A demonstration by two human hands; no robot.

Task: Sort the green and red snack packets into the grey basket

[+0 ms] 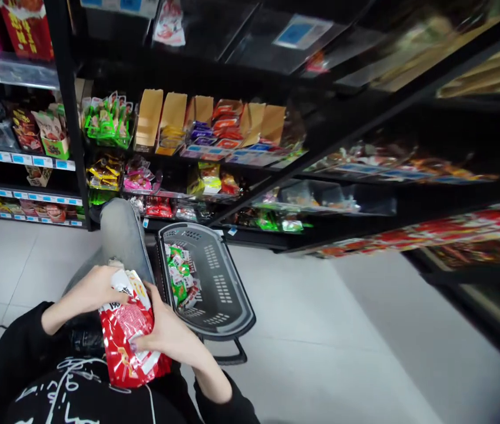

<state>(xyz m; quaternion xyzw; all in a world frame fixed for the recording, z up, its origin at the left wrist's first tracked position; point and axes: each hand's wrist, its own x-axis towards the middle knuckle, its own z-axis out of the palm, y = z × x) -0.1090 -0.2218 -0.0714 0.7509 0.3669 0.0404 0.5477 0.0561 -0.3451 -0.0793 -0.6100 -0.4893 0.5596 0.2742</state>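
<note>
Both of my hands hold a shiny red snack bag (pixel 121 341) with a white top, tilted in front of my chest. My left hand (pixel 95 290) grips its upper left edge, thumb lying across the front. On the right side, my right hand (pixel 170 334) is wrapped round the bag, with the thumb on its face and the other fingers hidden behind. Just beyond my right hand, a dark grey shopping basket (pixel 245 303) stands on the floor. Inside it, along its left side, lie several small green and white packets (pixel 180 274).
Black store shelves (pixel 179 203) with snack packets and open cardboard boxes (pixel 149 121) run across the front and along the right. The basket's handle (pixel 232 358) sticks out toward me. My bent knee (pixel 119 221) is left of the basket. Pale floor tiles (pixel 303 300) extend to the right.
</note>
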